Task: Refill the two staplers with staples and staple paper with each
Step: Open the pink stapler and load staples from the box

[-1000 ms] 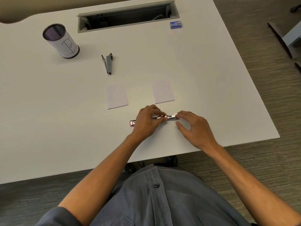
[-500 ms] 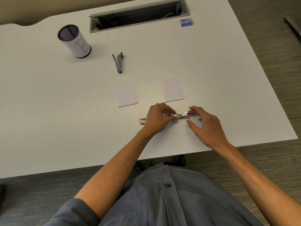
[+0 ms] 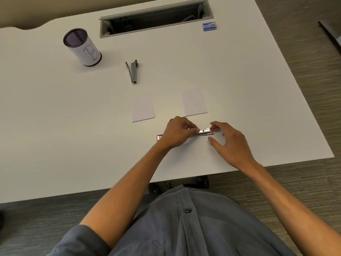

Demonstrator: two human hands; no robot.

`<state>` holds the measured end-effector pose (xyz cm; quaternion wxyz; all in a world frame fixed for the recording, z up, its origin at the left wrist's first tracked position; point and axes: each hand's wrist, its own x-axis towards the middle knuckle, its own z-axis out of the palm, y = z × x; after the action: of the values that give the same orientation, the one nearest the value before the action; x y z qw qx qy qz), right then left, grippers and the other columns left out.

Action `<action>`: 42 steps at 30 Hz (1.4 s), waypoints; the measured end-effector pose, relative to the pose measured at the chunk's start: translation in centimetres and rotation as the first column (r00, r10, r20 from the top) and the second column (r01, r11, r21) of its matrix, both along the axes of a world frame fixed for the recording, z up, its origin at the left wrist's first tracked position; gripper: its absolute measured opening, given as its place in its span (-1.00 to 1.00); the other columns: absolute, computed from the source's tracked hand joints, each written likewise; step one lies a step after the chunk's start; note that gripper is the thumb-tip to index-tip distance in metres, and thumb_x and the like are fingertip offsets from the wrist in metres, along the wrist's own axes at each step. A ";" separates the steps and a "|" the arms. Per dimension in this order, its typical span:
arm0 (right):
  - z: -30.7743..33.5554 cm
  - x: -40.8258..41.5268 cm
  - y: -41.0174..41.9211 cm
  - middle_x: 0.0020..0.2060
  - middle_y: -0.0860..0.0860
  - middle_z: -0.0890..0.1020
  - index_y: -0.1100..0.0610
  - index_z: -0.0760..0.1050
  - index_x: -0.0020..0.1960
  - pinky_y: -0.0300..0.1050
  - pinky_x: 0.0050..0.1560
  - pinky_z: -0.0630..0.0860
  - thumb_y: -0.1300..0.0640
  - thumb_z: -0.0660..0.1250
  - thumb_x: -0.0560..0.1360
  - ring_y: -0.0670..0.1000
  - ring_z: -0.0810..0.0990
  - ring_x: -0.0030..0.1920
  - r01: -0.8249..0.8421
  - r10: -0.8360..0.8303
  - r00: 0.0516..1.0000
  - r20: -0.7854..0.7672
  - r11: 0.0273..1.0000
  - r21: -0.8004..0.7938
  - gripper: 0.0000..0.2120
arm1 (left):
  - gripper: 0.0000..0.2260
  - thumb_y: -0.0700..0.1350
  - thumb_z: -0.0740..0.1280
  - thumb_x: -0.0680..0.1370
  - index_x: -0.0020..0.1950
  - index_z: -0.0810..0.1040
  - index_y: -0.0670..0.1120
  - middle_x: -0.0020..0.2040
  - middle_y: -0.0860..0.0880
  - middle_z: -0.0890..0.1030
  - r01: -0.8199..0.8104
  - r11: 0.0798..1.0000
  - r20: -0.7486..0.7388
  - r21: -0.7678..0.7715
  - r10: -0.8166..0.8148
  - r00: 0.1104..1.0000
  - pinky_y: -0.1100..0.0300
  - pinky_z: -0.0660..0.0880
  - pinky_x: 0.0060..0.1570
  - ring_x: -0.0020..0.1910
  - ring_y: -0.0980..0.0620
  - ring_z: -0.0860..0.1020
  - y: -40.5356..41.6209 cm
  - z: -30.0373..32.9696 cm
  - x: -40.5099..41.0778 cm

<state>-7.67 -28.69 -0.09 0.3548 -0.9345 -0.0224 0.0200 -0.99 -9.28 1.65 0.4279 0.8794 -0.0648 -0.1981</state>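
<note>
**While the pink stapler lies opened out, loading is the step in hand**

While the small pink-edged stapler with its shiny metal staple channel (image 3: 202, 132) lies flat and opened out near the front edge of the white tabletop (image 3: 55, 135), the left hand (image 3: 175, 133) covers its middle, fingers curled and pinched over the metal rail; whether a strip of staples sits between those fingertips I cannot tell. The right hand (image 3: 230, 143) is half open, forefinger tip touching the stapler's right end, thumb spread just below it, gripping nothing outright.

My reading is that the first refill is under way: staples are being seated or pushed along the channel. Next, the strip must sit square in the rail, then the top must fold shut without jamming.

Two small white paper slips (image 3: 143, 107) (image 3: 194, 102) wait side by side just beyond the hands, apparently unstapled. Farther back lies the grey metal stapler (image 3: 133, 71), partly sprung open, untouched. The small blue staple box (image 3: 209, 26) sits at the far right beside the grey cable trough (image 3: 156, 17), well apart from both staplers, so refilling the second one calls for a reach there.
</note>
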 end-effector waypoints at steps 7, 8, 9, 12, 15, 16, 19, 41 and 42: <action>0.2 0.4 -0.1 0.15 -0.09 0.59 0.01 0.41 0.38 -0.02 0.18 0.55 0.07 0.43 0.49 -0.09 0.57 0.13 -0.011 0.012 1.000 -0.018 1.000 0.010 -0.52 | -0.84 -0.05 0.43 0.51 0.02 0.72 -0.07 -0.05 -0.02 0.66 0.055 0.995 0.089 0.089 -0.063 0.994 0.14 0.43 -0.07 -0.04 0.00 0.54 0.4 0.3 -0.5; 0.2 0.5 -0.1 0.13 -0.09 0.59 0.02 0.42 0.37 -0.01 0.16 0.56 0.08 0.44 0.49 -0.10 0.56 0.11 -0.015 0.015 1.000 -0.017 1.000 0.010 -0.53 | -0.81 -0.01 0.43 0.50 0.05 0.70 -0.05 -0.02 -0.01 0.65 0.073 0.984 0.138 0.160 -0.096 0.986 0.11 0.44 -0.05 -0.02 0.01 0.53 0.8 0.4 -0.7; 0.3 0.6 0.0 0.10 -0.09 0.59 0.02 0.44 0.37 -0.02 0.15 0.56 0.08 0.44 0.49 -0.10 0.55 0.09 -0.017 0.017 1.000 -0.017 1.000 0.011 -0.53 | -0.78 0.02 0.43 0.50 0.09 0.68 -0.04 0.02 0.01 0.63 0.084 0.966 0.187 0.244 -0.132 0.974 0.10 0.44 -0.02 0.01 0.01 0.51 1.4 0.6 -0.9; 0.4 1.2 0.0 0.07 -0.08 0.55 0.04 0.48 0.35 -0.10 0.10 0.52 0.03 0.45 0.49 -0.09 0.53 0.07 -0.035 0.035 0.999 -0.034 0.999 -0.009 -0.55 | -0.70 0.04 0.43 0.46 0.16 0.63 0.00 0.12 0.02 0.57 0.072 0.895 0.255 0.440 -0.201 0.946 0.10 0.36 0.02 0.11 -0.03 0.47 3.5 1.1 -1.6; 0.4 1.7 0.2 0.09 -0.08 0.50 0.03 0.54 0.28 -0.11 0.06 0.48 -0.02 0.42 0.50 -0.06 0.51 0.07 -0.064 0.061 0.996 -0.064 0.997 -0.041 -0.63 | -0.67 0.05 0.42 0.46 0.18 0.60 -0.01 0.13 0.02 0.55 0.041 0.824 0.264 0.564 -0.227 0.937 0.10 0.32 0.07 0.13 -0.04 0.46 5.7 1.5 -2.4; 0.4 1.9 0.2 0.09 -0.08 0.50 0.03 0.57 0.24 -0.10 0.02 0.49 -0.01 0.42 0.50 -0.06 0.51 0.05 -0.068 0.065 0.996 -0.064 0.996 -0.050 -0.67 | -0.70 0.05 0.41 0.47 0.16 0.61 -0.01 0.11 0.02 0.56 0.023 0.813 0.276 0.581 -0.224 0.935 0.10 0.32 0.06 0.11 -0.04 0.47 6.3 1.5 -2.5; 0.4 2.1 0.2 0.07 -0.11 0.51 0.01 0.59 0.15 -0.12 -0.07 0.46 -0.01 0.41 0.51 -0.08 0.51 0.01 -0.085 0.081 0.995 -0.055 0.994 -0.071 -0.76 | -0.81 0.02 0.38 0.52 0.07 0.62 -0.03 0.04 0.02 0.57 -0.014 0.813 0.309 0.581 -0.205 0.929 0.12 0.33 -0.02 0.04 -0.05 0.51 7.5 1.4 -2.9; 3.1 2.1 1.4 -0.23 -0.07 0.68 0.03 0.67 -0.03 -0.34 -0.18 0.54 0.14 0.56 0.37 -0.15 0.63 -0.22 0.157 -0.084 0.979 -0.185 0.892 0.424 -0.81 | -0.84 -0.19 0.51 0.44 0.00 0.64 -0.12 -0.08 0.03 0.62 -0.080 0.976 0.402 -0.201 0.157 0.902 0.10 0.58 -0.18 -0.14 0.11 0.60 2.6 3.1 -3.5; 3.2 2.0 1.6 -0.22 -0.05 0.69 0.03 0.67 -0.03 -0.34 -0.16 0.55 0.14 0.56 0.38 -0.14 0.64 -0.21 0.162 -0.094 0.980 -0.177 0.889 0.428 -0.81 | -0.83 -0.17 0.49 0.46 0.04 0.64 -0.11 -0.05 0.04 0.62 -0.079 0.982 0.431 -0.173 0.148 0.890 0.10 0.58 -0.16 -0.10 0.12 0.59 2.2 2.7 -3.6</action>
<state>-5.63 -27.07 3.13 0.5578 -0.8253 0.0624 0.0617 -4.63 -7.09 4.40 0.4779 0.8689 -0.1234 0.0376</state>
